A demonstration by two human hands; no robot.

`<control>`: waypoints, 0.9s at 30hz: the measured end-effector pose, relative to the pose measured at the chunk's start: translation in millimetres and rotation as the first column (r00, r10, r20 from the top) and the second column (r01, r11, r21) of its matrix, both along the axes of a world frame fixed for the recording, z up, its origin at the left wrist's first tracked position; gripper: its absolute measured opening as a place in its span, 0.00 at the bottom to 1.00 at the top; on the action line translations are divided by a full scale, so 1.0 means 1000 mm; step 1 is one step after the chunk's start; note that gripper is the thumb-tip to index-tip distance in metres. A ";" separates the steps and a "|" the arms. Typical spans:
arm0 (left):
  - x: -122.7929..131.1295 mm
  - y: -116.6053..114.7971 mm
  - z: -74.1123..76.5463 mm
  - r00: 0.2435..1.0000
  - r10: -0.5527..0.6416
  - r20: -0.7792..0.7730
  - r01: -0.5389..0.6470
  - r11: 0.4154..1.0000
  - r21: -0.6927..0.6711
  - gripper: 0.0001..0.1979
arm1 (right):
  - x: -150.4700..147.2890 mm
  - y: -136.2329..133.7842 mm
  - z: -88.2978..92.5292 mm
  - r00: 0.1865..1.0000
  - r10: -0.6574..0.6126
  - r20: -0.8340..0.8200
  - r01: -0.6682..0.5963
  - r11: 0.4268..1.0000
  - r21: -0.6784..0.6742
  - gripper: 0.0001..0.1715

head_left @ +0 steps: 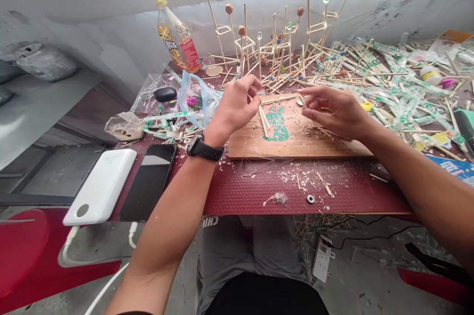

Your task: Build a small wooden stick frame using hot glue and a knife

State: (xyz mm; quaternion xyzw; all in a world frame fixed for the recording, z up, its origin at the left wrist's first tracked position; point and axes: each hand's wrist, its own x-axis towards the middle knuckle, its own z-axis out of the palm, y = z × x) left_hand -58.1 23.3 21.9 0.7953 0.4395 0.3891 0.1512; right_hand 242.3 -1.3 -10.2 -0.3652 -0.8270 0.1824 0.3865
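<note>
Over a wooden board [244, 144] with a green printed figure, my two hands hold a small frame of thin wooden sticks [280, 100]. My left hand [239, 105], wearing a black watch [205, 147], is closed at the frame's left corner, where two sticks slant down toward the board. At the right corner, my right hand [333, 110] has thumb and fingers around a short stick that meets the long crosspiece. Part of each grip is hidden behind the fingers. Wood crumbs lie across the board.
Behind stand stick structures [274, 43] topped with balls. Wrapped sticks [400, 78] pile up at right. A drink bottle [177, 38], a blue-edged bag [198, 100], a power bank [101, 184] and a phone [150, 181] are at left. A metal nut [310, 199] lies near the table's front edge.
</note>
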 end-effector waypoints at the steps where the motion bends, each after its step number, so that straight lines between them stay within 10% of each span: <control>1: -0.001 -0.003 0.003 0.999 -0.028 -0.039 0.028 1.000 -0.004 0.12 | 0.000 0.000 0.001 1.000 0.004 -0.004 -0.004 1.000 -0.005 0.24; 14: -0.002 -0.022 0.017 0.865 -0.467 -0.183 0.415 0.871 -0.264 0.20 | 0.000 -0.003 0.007 0.994 -0.020 0.111 0.018 1.000 0.021 0.19; 27: -0.010 -0.003 0.002 0.940 -0.279 -0.194 0.256 0.957 -0.135 0.14 | -0.006 -0.008 0.006 0.997 0.011 -0.073 -0.020 0.992 -0.122 0.19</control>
